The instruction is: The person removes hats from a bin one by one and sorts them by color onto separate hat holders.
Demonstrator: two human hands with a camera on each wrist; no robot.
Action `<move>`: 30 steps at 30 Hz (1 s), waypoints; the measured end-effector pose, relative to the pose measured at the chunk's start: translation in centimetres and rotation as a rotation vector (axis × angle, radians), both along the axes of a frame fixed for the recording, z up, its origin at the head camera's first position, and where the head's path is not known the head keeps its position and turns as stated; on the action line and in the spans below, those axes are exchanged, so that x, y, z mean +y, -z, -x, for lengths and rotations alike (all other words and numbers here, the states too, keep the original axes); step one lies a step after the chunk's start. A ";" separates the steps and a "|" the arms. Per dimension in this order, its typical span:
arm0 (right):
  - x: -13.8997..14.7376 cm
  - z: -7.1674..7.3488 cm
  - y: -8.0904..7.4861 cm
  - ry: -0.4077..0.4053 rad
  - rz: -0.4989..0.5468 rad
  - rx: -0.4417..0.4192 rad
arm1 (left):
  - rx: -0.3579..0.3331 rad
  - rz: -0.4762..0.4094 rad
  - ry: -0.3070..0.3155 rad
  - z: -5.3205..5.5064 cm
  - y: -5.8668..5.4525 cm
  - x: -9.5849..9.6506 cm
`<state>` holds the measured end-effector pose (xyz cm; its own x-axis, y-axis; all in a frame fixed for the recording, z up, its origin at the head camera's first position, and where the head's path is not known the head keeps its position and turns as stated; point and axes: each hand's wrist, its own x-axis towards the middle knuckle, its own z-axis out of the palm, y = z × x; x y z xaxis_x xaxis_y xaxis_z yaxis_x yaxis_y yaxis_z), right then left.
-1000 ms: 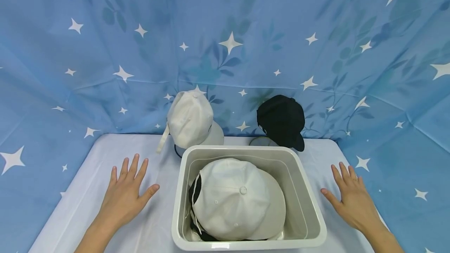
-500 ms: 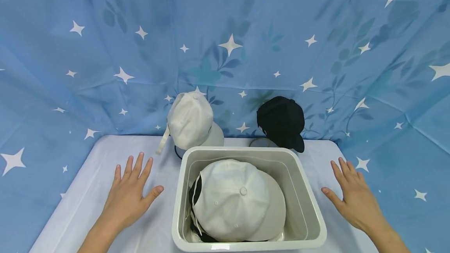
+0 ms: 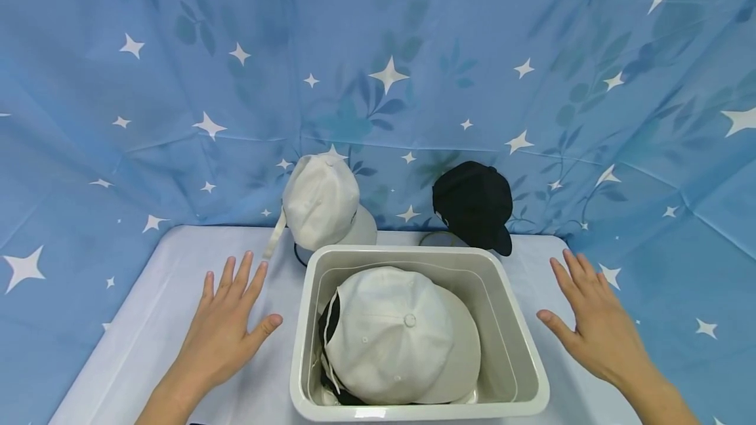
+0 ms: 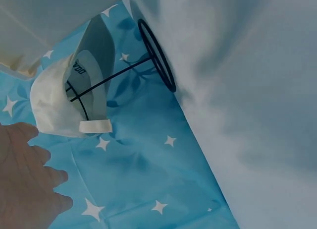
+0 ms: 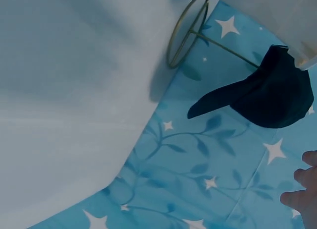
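Observation:
My left hand (image 3: 221,326) is spread palm down left of a pale plastic bin (image 3: 302,340), touching nothing. My right hand (image 3: 599,326) hovers likewise on the bin's right side, fingers straight and thumb toward it. Inside the bin lies a white baseball cap (image 3: 390,333), brim to the right, with something black partly hidden beneath. Behind the bin, a second white cap (image 3: 321,205) hangs on a black wire stand (image 4: 114,80); its back strap dangles near my left fingertips. A black cap (image 3: 472,205) sits on a brass-coloured wire stand (image 5: 223,46) at the back right.
A white cloth covers the table (image 3: 147,307). Close behind its far edge hangs a blue curtain (image 3: 254,103) with white stars and leaves, also along both sides. A small dark edge (image 3: 197,423) shows at the bottom, beside my left wrist.
Both hands have moved forward over the table, the left also drifting right toward the bin. The caps, stands and bin have stayed in place.

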<state>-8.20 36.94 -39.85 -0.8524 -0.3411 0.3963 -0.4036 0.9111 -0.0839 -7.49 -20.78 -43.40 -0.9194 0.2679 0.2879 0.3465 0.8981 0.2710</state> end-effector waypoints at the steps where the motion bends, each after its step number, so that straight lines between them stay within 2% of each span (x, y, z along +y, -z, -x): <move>1: -0.2 0.0 -0.2 -0.009 0.001 0.007 | 0.003 -0.004 0.007 -0.1 -0.1 0.1; 10: -2.0 0.0 -1.7 -0.099 0.009 0.052 | 0.073 -0.034 0.081 -0.5 -0.5 0.9; 26: -4.8 0.1 -2.7 -0.189 0.019 0.081 | 0.230 -0.166 0.256 -0.7 -0.8 2.9; 30: -5.8 0.3 -3.0 -0.215 0.029 0.092 | 0.241 -0.183 0.288 -0.7 -0.7 3.3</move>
